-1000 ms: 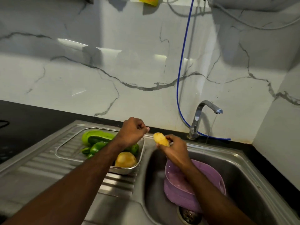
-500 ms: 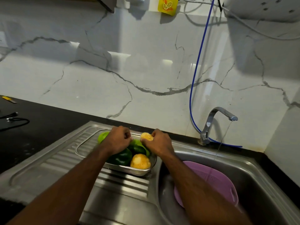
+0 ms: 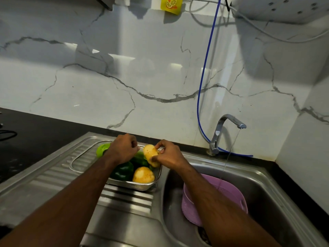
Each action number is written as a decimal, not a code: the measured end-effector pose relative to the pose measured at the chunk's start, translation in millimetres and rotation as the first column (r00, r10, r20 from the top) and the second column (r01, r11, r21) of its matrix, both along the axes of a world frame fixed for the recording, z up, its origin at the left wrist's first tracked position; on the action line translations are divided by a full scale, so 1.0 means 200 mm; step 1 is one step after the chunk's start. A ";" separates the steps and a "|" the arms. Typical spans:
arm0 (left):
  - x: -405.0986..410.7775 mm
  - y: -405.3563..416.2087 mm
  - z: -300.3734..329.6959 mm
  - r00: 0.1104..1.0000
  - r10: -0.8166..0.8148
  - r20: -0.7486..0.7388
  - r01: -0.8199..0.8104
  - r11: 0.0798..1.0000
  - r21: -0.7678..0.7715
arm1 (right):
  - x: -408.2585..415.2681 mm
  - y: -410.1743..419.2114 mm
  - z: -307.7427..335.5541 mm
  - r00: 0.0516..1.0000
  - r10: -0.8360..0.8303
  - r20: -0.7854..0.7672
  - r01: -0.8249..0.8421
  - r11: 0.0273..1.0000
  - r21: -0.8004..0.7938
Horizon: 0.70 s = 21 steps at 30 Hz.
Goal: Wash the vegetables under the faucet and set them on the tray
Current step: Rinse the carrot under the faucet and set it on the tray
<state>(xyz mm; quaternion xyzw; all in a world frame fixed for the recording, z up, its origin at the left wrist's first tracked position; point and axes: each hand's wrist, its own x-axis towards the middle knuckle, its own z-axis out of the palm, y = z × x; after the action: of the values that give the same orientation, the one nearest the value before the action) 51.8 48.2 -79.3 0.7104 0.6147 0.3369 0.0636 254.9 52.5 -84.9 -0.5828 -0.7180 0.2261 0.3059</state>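
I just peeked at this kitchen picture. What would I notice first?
Probably the yellow potato that the right hand holds over the metal tray, which lies left of the sink and has green peppers and another potato in it. Next, the purple colander in the sink, under a thin stream from the faucet.

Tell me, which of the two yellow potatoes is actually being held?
The upper potato, pinched in the right hand over the tray. The other potato lies loose at the tray's near corner.
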 end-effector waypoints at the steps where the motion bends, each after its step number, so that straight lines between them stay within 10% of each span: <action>1: 0.01 0.00 0.01 1.000 -0.006 0.008 0.006 1.000 0.000 | 0.01 0.00 0.00 1.000 -0.003 -0.019 0.003 1.000 -0.015; 10: 0.15 0.01 0.06 0.998 -0.057 0.020 0.056 0.998 0.019 | 0.06 0.00 -0.03 0.971 -0.094 -0.221 0.084 0.995 -0.053; 21: 0.86 0.04 -0.05 0.969 -0.238 0.064 0.235 0.971 0.053 | 0.61 -0.03 -0.22 0.936 -0.334 -0.109 0.332 0.943 -0.034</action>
<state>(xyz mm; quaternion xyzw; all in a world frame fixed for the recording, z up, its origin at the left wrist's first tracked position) 224.4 57.0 -88.4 0.7678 0.5152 0.3651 0.1087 377.2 46.2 -129.6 -0.6845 -0.5886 0.2094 0.3757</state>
